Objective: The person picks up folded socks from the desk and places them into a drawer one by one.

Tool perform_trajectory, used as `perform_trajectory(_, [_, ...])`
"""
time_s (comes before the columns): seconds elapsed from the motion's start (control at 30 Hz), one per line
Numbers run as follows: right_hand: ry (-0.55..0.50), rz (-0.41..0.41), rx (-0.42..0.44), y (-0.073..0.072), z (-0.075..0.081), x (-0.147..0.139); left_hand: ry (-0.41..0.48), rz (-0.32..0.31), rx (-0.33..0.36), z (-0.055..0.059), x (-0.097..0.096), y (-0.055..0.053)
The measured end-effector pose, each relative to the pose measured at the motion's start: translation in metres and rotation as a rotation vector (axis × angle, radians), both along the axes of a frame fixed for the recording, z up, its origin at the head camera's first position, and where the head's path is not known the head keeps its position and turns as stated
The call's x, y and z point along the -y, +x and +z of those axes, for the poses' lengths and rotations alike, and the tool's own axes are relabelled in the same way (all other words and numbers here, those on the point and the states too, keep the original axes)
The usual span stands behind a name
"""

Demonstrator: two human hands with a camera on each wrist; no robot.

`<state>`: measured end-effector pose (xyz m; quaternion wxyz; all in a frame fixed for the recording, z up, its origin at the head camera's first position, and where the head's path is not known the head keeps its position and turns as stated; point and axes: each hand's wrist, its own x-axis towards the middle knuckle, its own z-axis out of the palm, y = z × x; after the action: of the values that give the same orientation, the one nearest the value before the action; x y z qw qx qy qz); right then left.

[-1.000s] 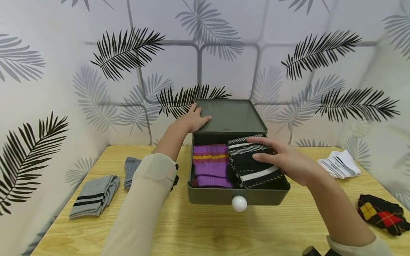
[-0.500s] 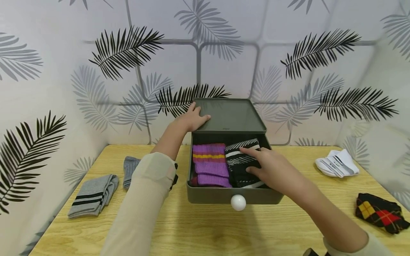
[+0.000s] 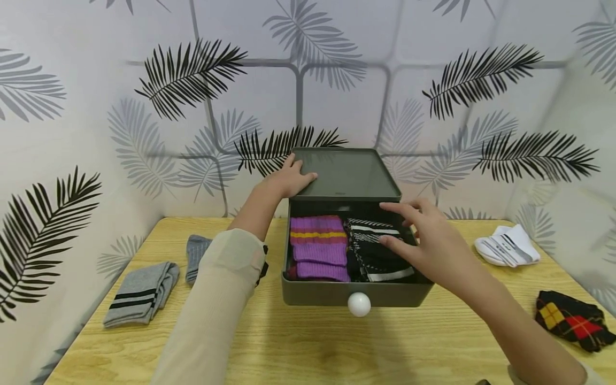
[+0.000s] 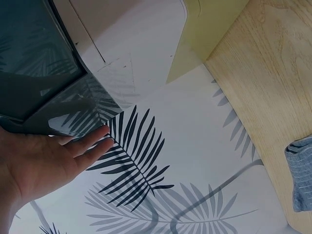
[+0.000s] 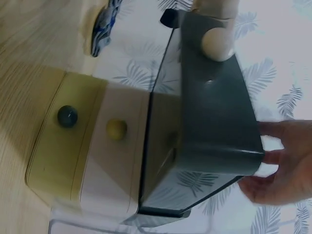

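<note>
A dark green-grey drawer [image 3: 313, 294] with a white round knob [image 3: 359, 304] stands pulled out in the head view. Folded purple socks with a yellow stripe [image 3: 318, 251] fill its left side, and a folded black-and-white patterned knit item [image 3: 377, 259] lies on the right. My left hand [image 3: 287, 179] rests on the cabinet top [image 3: 351, 171] at its left edge, fingers spread. Over the drawer's right side, my right hand [image 3: 435, 240] hovers with thumb and fingers apart, holding nothing. In the right wrist view that hand [image 5: 287, 161] appears beside the drawer's rim.
Grey socks with black stripes [image 3: 141, 294] and blue-grey socks [image 3: 196, 256] lie on the table at left. White socks [image 3: 507, 247] and plaid socks [image 3: 572, 321] lie at right. Below the drawer are pink [image 5: 114, 161] and yellow drawers [image 5: 61, 146]. A patterned wall stands behind.
My right hand pressed the black-and-white knit item down into the drawer's right side, then let go and lifted toward the right. My left hand stayed on the cabinet top.
</note>
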<state>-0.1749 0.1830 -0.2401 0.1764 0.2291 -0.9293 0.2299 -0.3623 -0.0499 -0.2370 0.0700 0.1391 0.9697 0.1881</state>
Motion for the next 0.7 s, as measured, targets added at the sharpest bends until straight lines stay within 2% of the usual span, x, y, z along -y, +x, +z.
perform_trajectory(0.07, [-0.215,0.184,0.187,0.009,0.003,-0.001,-0.001,-0.001,0.001,0.001,0.000,0.000])
perform_trajectory(0.17, [-0.538,0.537,0.604,0.021,-0.003,0.001,-0.005,-0.001,0.002,0.003,0.001,0.001])
perform_trajectory(0.23, [-0.671,0.722,0.908,0.028,-0.012,0.006,-0.004,0.001,-0.001,0.004,0.001,0.001])
perform_trajectory(0.3, [-0.744,0.854,1.157,0.034,-0.026,0.012,-0.005,0.003,0.002,0.005,0.001,0.002])
perform_trajectory(0.37, [-0.763,0.893,1.356,0.038,-0.040,0.019,-0.004,0.005,0.003,0.005,0.001,0.002])
perform_trajectory(0.43, [-0.781,0.881,1.490,0.042,-0.054,0.025,-0.005,0.005,0.006,0.004,0.001,0.002])
perform_trajectory(0.57, [-0.874,0.826,1.609,0.041,-0.072,0.030,-0.002,0.008,0.014,0.003,0.001,0.002])
perform_trajectory(0.7, [-1.012,0.770,1.692,0.036,-0.078,0.031,0.000,0.007,0.019,0.002,0.000,0.002])
